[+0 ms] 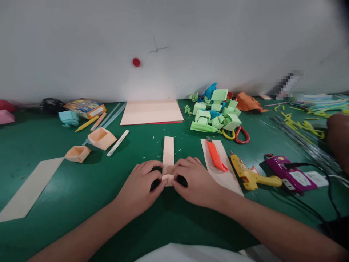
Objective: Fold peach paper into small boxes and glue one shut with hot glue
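Observation:
A narrow peach paper strip (168, 151) lies lengthwise on the green table, its near end bent up in a fold. My left hand (143, 182) pinches the left edge of that fold between thumb and fingers. On the opposite edge, my right hand (193, 180) grips the same fold in a matching pinch. Just right of my right hand, an orange box cutter (216, 155) rests on a wider peach paper piece (231, 178). Beyond that lies a yellow hot glue gun (252, 174).
Folded green paper pieces (215, 111) and red-and-yellow scissors (242, 135) lie behind. Peach sheets (152, 111) sit by the wall. Leftward are two small paper boxes (102, 138), a white pen-like stick (117, 143) and a paper strip (32, 189). A purple power strip (290, 173) trails cables rightward.

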Demonstrator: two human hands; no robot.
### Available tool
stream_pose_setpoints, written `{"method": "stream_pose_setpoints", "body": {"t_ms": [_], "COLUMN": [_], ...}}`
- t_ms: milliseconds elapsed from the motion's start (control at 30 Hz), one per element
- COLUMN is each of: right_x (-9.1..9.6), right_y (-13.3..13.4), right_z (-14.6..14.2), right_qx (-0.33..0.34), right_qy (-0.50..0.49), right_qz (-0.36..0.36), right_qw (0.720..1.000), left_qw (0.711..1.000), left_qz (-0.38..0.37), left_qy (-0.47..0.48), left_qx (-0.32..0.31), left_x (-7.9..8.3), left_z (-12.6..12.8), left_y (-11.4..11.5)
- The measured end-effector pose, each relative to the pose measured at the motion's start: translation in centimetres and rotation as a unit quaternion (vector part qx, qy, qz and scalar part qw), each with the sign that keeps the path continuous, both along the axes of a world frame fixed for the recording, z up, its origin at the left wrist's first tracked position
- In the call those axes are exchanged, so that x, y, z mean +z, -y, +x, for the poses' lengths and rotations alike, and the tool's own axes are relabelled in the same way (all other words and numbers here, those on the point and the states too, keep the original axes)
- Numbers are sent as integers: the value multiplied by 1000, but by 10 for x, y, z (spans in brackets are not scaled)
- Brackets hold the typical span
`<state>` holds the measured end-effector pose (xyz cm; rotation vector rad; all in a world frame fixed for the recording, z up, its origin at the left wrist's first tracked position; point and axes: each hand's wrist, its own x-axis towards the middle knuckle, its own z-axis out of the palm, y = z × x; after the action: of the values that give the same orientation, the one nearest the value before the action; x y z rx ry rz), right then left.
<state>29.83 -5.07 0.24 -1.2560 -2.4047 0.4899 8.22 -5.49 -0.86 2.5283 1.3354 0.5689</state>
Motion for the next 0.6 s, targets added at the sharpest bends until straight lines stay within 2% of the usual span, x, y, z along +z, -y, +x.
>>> {"method": "stream_pose_setpoints", "body": {"t_ms": [133, 467, 600], "right_x": [-1, -2, 0], "right_y": [1, -3, -2], "right_z": [0, 4, 2], "right_qx": [-6, 20, 5], "right_qy": [0, -54, -46], "right_qz": [5, -38, -49], "right_qw": [1000, 998, 998], "left_qw": [1000, 1000, 1000], "left_qz": [-2, 15, 8], "left_qy": [4, 14, 12], "left_qx": [20, -9, -10], "left_x": [-1, -2, -2], "left_z": [1, -1, -2], "left_y": [-1, -2, -3]}}
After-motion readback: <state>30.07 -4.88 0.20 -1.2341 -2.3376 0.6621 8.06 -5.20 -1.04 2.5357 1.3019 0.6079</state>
